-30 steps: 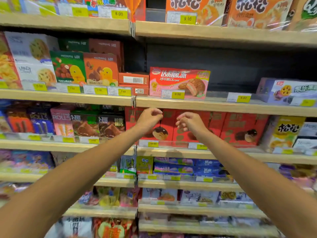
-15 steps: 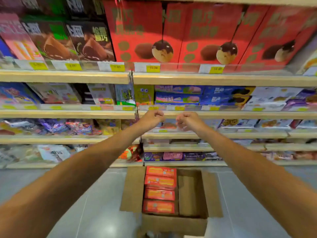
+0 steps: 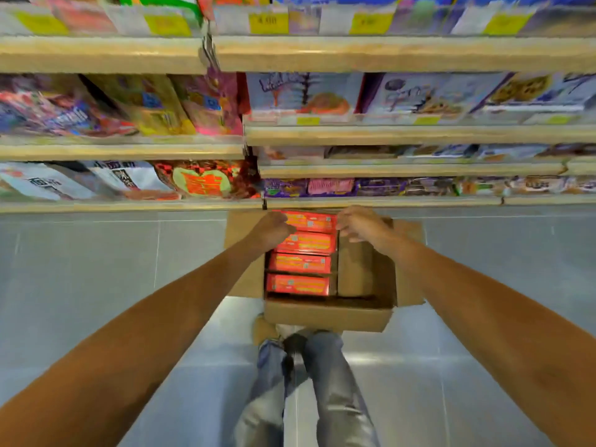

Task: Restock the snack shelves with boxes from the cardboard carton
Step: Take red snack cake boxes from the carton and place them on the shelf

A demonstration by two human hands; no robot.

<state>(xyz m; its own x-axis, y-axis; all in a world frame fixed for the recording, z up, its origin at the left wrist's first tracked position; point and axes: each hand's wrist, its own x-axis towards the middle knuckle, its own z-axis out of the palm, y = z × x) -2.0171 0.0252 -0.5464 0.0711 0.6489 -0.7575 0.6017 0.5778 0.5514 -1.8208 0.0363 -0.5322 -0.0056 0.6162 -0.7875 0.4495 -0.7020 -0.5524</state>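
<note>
Cardboard carton [image 3: 325, 314] below stocked shelves [image 3: 403, 136]; curled hands [image 3: 271, 230] [image 3: 358, 224] flank farthest red box [image 3: 311, 221], grip unclear.

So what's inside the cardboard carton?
Four red boxes line the left side of the cardboard carton; its right side shows only cardboard. Left hand and right hand cover the farthest box's ends; anything beneath is hidden.

Bright, even light filled the aisle. The floor [image 3: 96, 269] showed a soft pale sheen beside the legs [image 3: 335, 398]. Motion blur smeared the packets [image 3: 145, 104] and price tags [image 3: 267, 22] on the shelves [image 3: 387, 53]; the boxes [image 3: 300, 262] in the carton [image 3: 325, 314] looked sharper. Shelf edges bowed slightly toward the frame's sides, and the carton's right half lay in shade.
</note>
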